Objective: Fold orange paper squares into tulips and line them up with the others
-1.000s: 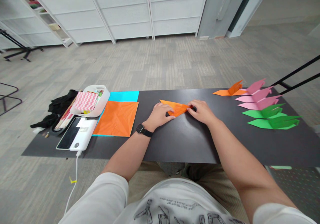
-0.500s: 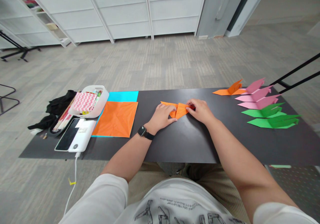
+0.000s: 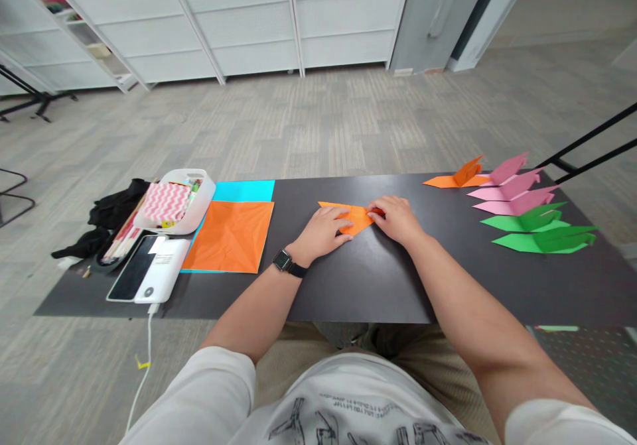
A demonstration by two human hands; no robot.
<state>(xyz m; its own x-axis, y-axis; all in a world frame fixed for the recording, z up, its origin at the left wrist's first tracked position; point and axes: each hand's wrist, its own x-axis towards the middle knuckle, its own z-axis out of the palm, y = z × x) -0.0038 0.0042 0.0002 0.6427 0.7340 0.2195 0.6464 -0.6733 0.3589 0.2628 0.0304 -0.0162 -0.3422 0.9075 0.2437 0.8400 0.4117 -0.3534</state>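
Observation:
A piece of folded orange origami paper [image 3: 357, 219] lies on the dark tabletop in front of me, its left end tapering to a point. My left hand [image 3: 324, 234], a black watch on its wrist, holds the paper down with the fingertips and the thumb, which sit a little apart. At the paper's right end, my right hand [image 3: 395, 218] pinches the folded edge between thumb and curled fingers. Those fingers partly hide the right tip.
Left on the table [image 3: 343, 292] are orange sheets [image 3: 231, 236] over blue paper [image 3: 246, 190], a white basket [image 3: 202, 203], a phone [image 3: 132, 269] and a white power bank [image 3: 162, 272]. Folded orange [image 3: 460, 175], pink [image 3: 517, 196] and green birds [image 3: 542, 241] line the right end.
My right hand has shifted slightly left along the orange paper. The raised flap between my hands now lies flatter. My left hand stays nearly in place.

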